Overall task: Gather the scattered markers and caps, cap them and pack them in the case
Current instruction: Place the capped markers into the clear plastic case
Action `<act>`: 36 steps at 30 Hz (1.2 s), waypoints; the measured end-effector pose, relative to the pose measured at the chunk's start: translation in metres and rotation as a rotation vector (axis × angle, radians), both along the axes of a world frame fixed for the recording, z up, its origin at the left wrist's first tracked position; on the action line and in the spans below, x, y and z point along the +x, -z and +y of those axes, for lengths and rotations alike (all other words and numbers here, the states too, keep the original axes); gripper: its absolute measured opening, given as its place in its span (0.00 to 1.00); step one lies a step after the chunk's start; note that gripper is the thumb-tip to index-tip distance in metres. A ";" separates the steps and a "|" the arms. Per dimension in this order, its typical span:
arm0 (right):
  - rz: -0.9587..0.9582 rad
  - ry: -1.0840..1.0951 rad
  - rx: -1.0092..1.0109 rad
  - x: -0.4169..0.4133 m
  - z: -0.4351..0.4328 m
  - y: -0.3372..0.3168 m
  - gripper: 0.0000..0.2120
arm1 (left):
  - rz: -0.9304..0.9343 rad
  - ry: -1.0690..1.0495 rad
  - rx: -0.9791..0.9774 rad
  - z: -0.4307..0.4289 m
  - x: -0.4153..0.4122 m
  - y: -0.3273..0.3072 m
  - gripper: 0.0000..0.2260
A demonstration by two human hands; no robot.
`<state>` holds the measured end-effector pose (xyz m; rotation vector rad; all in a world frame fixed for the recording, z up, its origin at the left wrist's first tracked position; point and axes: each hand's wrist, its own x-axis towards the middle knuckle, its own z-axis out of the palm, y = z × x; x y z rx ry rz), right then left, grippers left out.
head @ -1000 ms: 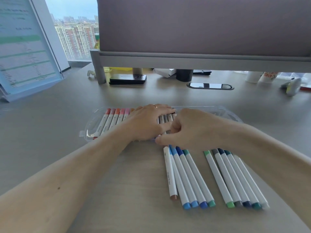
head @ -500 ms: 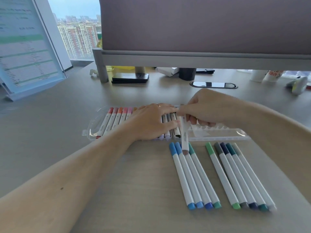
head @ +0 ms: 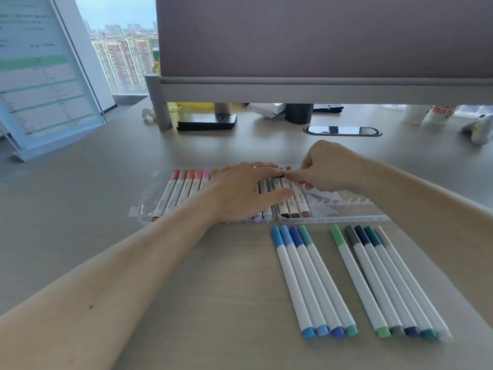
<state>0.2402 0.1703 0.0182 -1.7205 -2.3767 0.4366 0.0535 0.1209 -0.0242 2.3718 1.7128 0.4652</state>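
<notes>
Nine white-barrelled capped markers lower right, clear ribbed plastic case centre, left hand fingers flat across packed markers, right hand fingertips pinching brown-ended marker.

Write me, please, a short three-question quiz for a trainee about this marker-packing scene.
1. True or false: every slot in the case is filled.
2. How many loose markers lie on the desk?
3. What does the right hand pinch? A) a brown marker in the case B) a blue marker on the desk C) a phone

Key: 1 false, slots at its right end are empty; 2 nine; 3 A.
</notes>
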 end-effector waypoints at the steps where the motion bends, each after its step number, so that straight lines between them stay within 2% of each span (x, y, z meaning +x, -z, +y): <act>1: -0.024 -0.020 0.029 0.002 -0.001 0.000 0.27 | 0.004 0.003 0.007 0.000 -0.001 0.000 0.27; 3: -0.027 -0.038 0.069 0.008 -0.005 0.000 0.26 | 0.001 0.008 0.012 0.000 -0.002 0.001 0.27; 5: 0.041 -0.046 0.014 0.019 -0.011 -0.001 0.24 | -0.003 0.013 0.014 0.001 -0.002 0.002 0.28; 8: 0.183 -0.102 -0.127 0.032 -0.022 0.003 0.15 | 0.009 0.006 0.008 0.001 -0.002 0.001 0.33; 10: 0.229 -0.135 -0.121 0.036 -0.025 0.007 0.10 | 0.039 0.002 0.000 -0.001 -0.002 0.000 0.34; 16: 0.284 -0.124 -0.131 0.036 -0.025 0.013 0.09 | 0.057 -0.001 -0.021 0.005 0.018 -0.015 0.44; 20: 0.305 -0.123 -0.107 0.038 -0.020 0.019 0.07 | 0.037 0.017 0.034 0.005 0.021 -0.005 0.39; 28: 0.277 -0.121 -0.033 0.040 -0.023 0.021 0.07 | 0.005 0.008 0.039 0.003 0.022 -0.004 0.39; 32: 0.403 -0.104 0.032 0.044 -0.036 0.007 0.05 | 0.000 0.013 0.054 0.003 0.022 -0.003 0.36; 36: 0.280 -0.134 -0.087 0.053 -0.050 -0.011 0.09 | -0.002 0.014 0.057 0.005 0.022 -0.003 0.34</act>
